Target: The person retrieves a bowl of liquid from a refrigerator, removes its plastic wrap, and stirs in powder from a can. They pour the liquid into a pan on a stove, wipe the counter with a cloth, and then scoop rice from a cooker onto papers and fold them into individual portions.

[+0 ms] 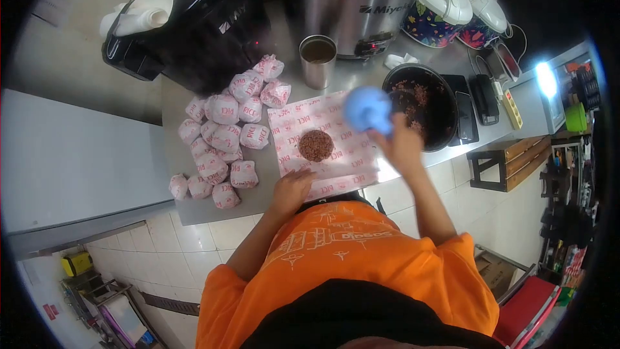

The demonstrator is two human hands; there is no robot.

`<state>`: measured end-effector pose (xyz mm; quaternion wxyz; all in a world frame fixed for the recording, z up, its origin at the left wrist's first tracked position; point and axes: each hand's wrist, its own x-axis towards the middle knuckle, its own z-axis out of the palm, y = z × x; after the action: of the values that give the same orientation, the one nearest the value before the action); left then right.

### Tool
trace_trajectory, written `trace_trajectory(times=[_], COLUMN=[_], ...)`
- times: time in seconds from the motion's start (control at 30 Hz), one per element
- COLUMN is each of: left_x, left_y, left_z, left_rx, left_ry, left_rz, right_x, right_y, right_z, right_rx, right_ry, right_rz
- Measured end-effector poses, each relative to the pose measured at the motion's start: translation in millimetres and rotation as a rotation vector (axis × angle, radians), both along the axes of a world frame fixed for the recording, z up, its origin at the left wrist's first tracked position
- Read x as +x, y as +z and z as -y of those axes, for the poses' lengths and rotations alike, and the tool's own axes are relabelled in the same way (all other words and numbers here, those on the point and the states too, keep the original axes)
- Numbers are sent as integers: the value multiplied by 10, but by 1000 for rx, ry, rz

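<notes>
A round, flat mound of reddish-brown rice (pixel 316 146) lies on pink-printed wrapping paper (pixel 352 161). At the paper's lower left edge, my left hand (pixel 294 190) rests with its fingers stretched out and holds nothing. My right hand (pixel 405 145) is closed around the handle of a blue scoop (pixel 367 108), which is slightly blurred. The scoop is over the paper's right side, between the mound and a black pot (pixel 445 106). Some of the same rice clings to the pot's bottom and walls. What the scoop contains, if anything, is hidden.
Many paper-wrapped parcels (pixel 225 137) are heaped on the left of the steel counter (pixel 190 213). A metal cup (pixel 318 68) of liquid stands behind the paper. Behind are a black cooker (pixel 213 32) and a steel cooker (pixel 349 13). A phone (pixel 464 116) lies right of the pot.
</notes>
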<state>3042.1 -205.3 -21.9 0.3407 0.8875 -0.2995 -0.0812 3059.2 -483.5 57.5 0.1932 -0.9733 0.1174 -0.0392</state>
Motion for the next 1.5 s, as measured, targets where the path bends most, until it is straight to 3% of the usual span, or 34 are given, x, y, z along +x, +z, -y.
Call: trace_trajectory(times=[0.07, 0.2, 0.27, 0.33, 0.4, 0.47, 0.5, 0.53, 0.57, 0.6, 0.63, 0.67, 0.7, 0.77, 0.8, 0.83, 0.9, 0.97, 1.0, 1.03, 1.07, 1.1, 1.17, 1.2, 1.23, 1.3, 1.43, 1.5], left_x=[-24, -161, -217, -245, -287, -313, -314, -291, -241, -178, -99, -6, 63, 167, 196, 229, 297, 377, 430, 521, 653, 778, 944, 1016, 1115, 1230, 1239, 1173], left_y=[39, 97, 118, 140, 156, 156, 153, 104, 11, -66, -99, -124, -163, -459, -610, -634, -674, -610, -580, -524, -462, -425, -508, -552, -508, -354, -266, -300], left_z=[25, 32, 11, -25, -95, -166, -198, -230, -258, -275, -254, -196, -149, -102, -104, -139, -237, -256, -248, -216, -167, -115, 73, 171, 266, 386, 329, 259], left_rx=[24, -15, -19, -25, -32, -65, -103, -101, -201, -303, -304, -283, -260, -178, -96, -98, 259, 380, 504, 504, 352, 192, 243, 296, 292, 510, 501, 184], left_ry=[-5, -12, -20, -28, -14, 31, 77, 74, 248, 425, 426, 514, 597, 611, 627, 619, 353, 265, 183, 173, 101, 27, 74, 133, 128, 136, -72, -124], left_rz=[-23, -95, -161, -227, -367, -400, -427, -429, -508, -583, -583, -405, -226, -100, 25, 27, 55, 39, 24, 28, 284, 535, 472, 406, 409, -92, 89, 142], right_x=[-100, -178, -125, -108, -226, -373, -393, -406, -404, -335, -214, -139, -122, -98, -101, -102, -120, -156, -188, -227, -256, -255, -248, -423, -493, -559, -524, -492], right_y=[39, -147, -128, 15, 29, -186, -349, -526, -635, -696, -734, -783, -883, -1091, -1164, -1204, -1251, -1252, -1239, -1176, -1115, -1052, -955, -1141, -878, -895, -1061, -1132], right_z=[508, 1158, 1091, 679, 159, -355, -423, -482, -525, -480, -370, -282, -234, -195, -217, -264, -303, -324, -334, -362, -400, -494, -698, -741, -957, -1114, -1096, -1077], right_rx=[-123, -292, -313, -330, 18, 123, 124, -56, -239, -240, 36, 309, 309, 705, 704, 549, 391, 78, 78, -38, -154, -155, 3, 212, 133, 38, 22, 41], right_ry=[-33, -79, -79, 38, 362, 652, 648, 726, 802, 804, 628, 436, 434, 153, 147, 84, 13, 134, 124, 105, 86, 76, 337, 572, 584, 644, 679, 692], right_rz=[214, -3, -132, -68, 118, 153, 152, 112, 71, 72, -155, -375, -374, -167, -163, -109, -53, -125, -123, 47, 215, 215, -91, 230, 211, 145, 177, 198])
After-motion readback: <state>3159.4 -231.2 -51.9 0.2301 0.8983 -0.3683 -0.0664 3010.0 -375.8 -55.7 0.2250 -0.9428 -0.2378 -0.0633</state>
